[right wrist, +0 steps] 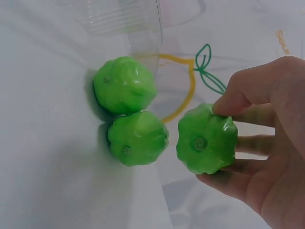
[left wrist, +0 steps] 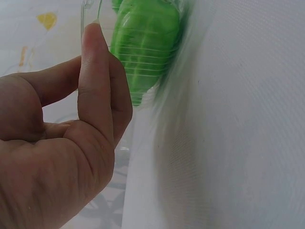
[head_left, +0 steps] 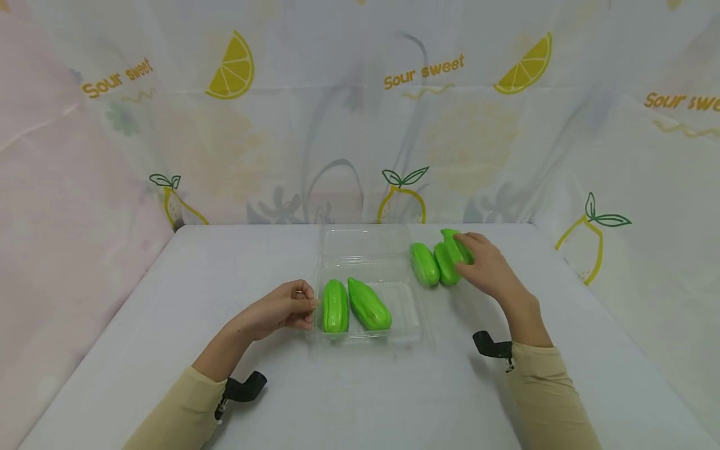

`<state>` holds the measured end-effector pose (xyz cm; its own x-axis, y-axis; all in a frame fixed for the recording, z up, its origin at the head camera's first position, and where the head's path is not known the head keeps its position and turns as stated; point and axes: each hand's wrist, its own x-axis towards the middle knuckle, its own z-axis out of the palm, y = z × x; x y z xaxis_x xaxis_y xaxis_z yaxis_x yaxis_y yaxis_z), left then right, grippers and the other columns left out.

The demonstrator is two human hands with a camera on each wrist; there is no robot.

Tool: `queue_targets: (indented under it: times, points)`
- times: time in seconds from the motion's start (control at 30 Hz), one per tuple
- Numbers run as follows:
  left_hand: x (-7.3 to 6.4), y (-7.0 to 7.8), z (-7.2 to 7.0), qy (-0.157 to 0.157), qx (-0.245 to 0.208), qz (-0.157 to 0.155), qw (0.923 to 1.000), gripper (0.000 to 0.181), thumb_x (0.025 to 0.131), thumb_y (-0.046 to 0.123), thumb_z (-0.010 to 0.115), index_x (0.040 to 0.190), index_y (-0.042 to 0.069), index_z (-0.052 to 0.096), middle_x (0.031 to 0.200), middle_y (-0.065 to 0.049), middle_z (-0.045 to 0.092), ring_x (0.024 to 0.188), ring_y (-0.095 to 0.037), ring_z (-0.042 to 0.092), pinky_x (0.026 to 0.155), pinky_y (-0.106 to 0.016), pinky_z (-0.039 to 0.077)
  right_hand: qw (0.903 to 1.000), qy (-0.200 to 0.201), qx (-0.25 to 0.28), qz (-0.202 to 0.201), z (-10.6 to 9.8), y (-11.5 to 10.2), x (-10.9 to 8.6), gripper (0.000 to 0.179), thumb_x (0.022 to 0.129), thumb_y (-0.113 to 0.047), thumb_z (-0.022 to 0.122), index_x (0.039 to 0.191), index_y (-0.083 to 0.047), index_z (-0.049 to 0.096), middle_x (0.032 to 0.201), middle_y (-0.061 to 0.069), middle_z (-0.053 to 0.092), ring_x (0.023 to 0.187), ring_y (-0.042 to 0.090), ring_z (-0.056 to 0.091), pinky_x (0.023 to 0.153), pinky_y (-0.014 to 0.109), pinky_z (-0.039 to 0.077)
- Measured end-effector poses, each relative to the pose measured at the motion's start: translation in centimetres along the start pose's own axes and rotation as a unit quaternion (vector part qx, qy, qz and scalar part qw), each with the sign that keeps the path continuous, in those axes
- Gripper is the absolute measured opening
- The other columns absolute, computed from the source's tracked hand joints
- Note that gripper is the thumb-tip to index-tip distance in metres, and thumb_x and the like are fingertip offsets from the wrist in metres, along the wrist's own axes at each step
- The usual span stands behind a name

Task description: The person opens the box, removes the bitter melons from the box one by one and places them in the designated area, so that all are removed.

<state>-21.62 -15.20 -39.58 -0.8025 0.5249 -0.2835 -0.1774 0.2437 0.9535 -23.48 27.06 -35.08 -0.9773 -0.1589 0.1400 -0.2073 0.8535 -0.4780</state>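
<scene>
My right hand (head_left: 485, 262) grips a green ridged gourd (right wrist: 206, 139) between thumb and fingers. The right wrist view shows this gourd lifted off the table, stem end toward the camera. Close beside it, two more gourds, one at the left (head_left: 424, 264) and one partly behind the held one (head_left: 445, 265), lie on the cloth. My left hand (head_left: 284, 306) pinches the left rim of a clear plastic clamshell box (head_left: 407, 306). Inside the box lie two gourds, one upright along the left wall (head_left: 335, 306) and one slanted (head_left: 369, 305) with its pointed end away from me.
The box's lid (head_left: 365, 242) is folded back toward the rear of the table. A white cloth (head_left: 236, 262) covers the tabletop. Behind it hangs a curtain (head_left: 337, 125) printed with lemons and lettering. A black wrist mount (head_left: 244, 387) sticks out from the left sleeve, another (head_left: 492, 345) from the right.
</scene>
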Motion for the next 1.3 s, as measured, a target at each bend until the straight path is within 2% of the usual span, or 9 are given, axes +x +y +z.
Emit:
queue_targets:
  times: [0.57,1.07,1.3]
  points:
    - [0.0,0.0,-0.1,-0.004,0.0,0.003,1.0,0.017,0.101,0.016,0.056,0.103,0.003,0.045,0.077,-0.003,0.056,0.067,-0.01,0.062,0.065,-0.021,0.059,0.9982,0.008,0.019,0.056,0.4,1.8,0.3,0.068,0.085,-0.012,0.052,0.151,-0.003,0.037,0.154,0.028,0.032,0.131,0.046,0.041,0.101,0.061,0.041]
    - [-0.1,-0.1,-0.1,-0.015,0.0,0.014,0.9998,0.017,0.101,0.017,0.057,0.102,0.004,0.045,0.076,-0.001,0.057,0.068,-0.009,0.063,0.065,-0.02,0.059,0.9977,0.005,0.008,0.068,1.5,3.0,0.3,0.065,0.086,-0.011,0.052,0.148,0.001,0.039,0.151,0.03,0.035,0.132,0.049,0.04,0.105,0.063,0.039]
    - [0.0,-0.1,-0.1,-0.003,-0.002,0.002,1.0,0.016,0.101,0.015,0.057,0.102,0.004,0.045,0.076,-0.002,0.056,0.067,-0.011,0.063,0.065,-0.021,0.059,0.9975,-0.006,0.008,0.07,2.0,3.5,0.4,0.066,0.084,-0.011,0.051,0.148,0.001,0.039,0.15,0.032,0.035,0.132,0.05,0.04,0.104,0.064,0.039]
